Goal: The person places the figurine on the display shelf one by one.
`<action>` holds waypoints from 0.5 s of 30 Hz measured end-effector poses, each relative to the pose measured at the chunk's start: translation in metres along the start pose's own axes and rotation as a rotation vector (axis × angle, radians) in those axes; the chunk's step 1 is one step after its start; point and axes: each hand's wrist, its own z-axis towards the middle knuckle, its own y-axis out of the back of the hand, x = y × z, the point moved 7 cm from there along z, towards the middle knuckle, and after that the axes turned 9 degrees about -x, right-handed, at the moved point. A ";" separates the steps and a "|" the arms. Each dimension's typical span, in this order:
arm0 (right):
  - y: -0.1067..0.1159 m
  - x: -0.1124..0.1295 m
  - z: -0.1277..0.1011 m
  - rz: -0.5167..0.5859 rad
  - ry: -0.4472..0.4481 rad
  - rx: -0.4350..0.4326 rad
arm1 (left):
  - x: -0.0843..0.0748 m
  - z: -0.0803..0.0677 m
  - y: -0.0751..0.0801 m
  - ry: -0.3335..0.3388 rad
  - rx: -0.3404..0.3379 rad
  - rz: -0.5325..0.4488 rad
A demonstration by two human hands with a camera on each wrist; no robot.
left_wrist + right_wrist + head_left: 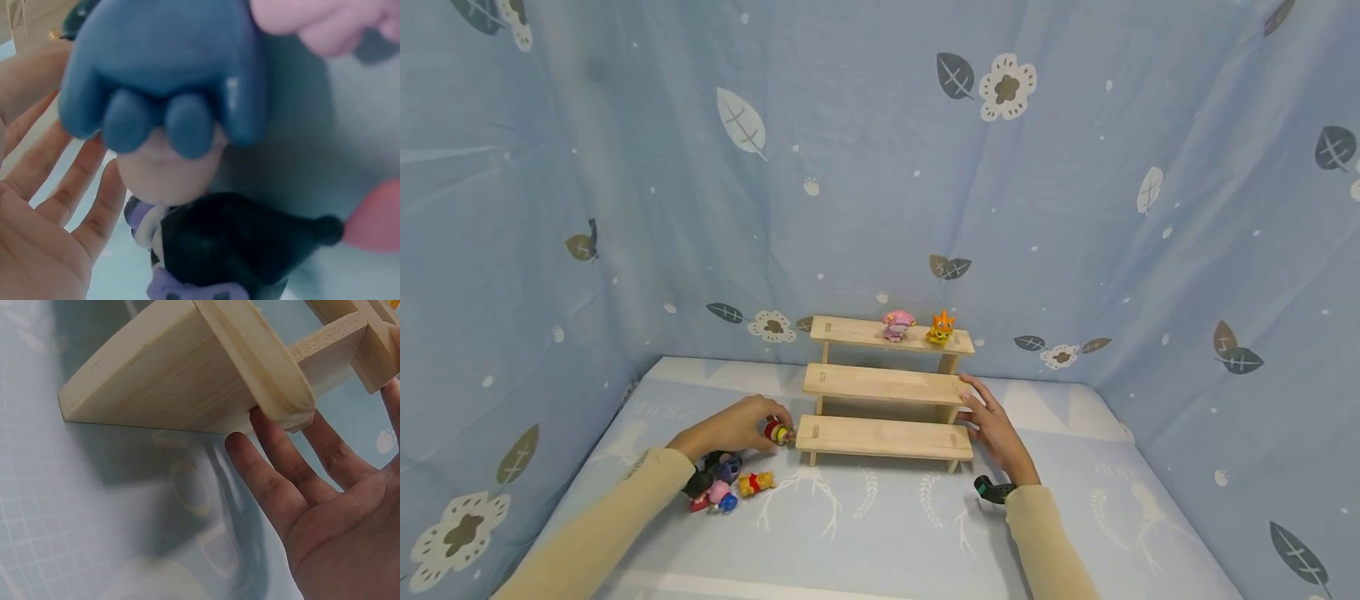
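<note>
A three-tier wooden shelf (883, 436) stands on the table. At its lower left end, my left hand (741, 425) pinches a small red-and-yellow figurine (780, 432) with bent fingers. In the left wrist view that figurine is mostly out of sight, and a blue figurine (165, 50) and a black-hooded figurine (231, 244) fill the foreground. My right hand (996, 425) rests against the shelf's right side, its fingers (269, 487) fairly straight and touching the tier ends. A pink figurine (897, 326) and an orange-yellow figurine (941, 328) stand on the top tier.
Beneath the left forearm lies a cluster of figurines, including a purple-blue one (727, 467) and a pink-and-blue one (722, 496). A yellow bear figurine (756, 483) in red lies beside them. A patterned blue curtain (880, 167) hangs behind the table.
</note>
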 end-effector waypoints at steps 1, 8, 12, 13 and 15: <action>0.000 0.001 0.000 0.001 0.001 0.001 | 0.000 0.000 0.000 -0.009 -0.001 0.010; 0.000 0.001 0.001 -0.008 -0.023 0.016 | -0.005 0.002 0.000 -0.033 0.000 0.025; -0.004 0.010 -0.006 -0.009 -0.035 0.040 | -0.004 0.003 0.000 -0.014 -0.006 0.046; -0.005 0.013 -0.009 -0.008 -0.035 0.043 | -0.002 0.003 0.000 -0.007 -0.007 0.047; -0.006 0.019 -0.016 -0.003 -0.036 0.050 | 0.001 0.003 0.000 0.008 -0.008 0.043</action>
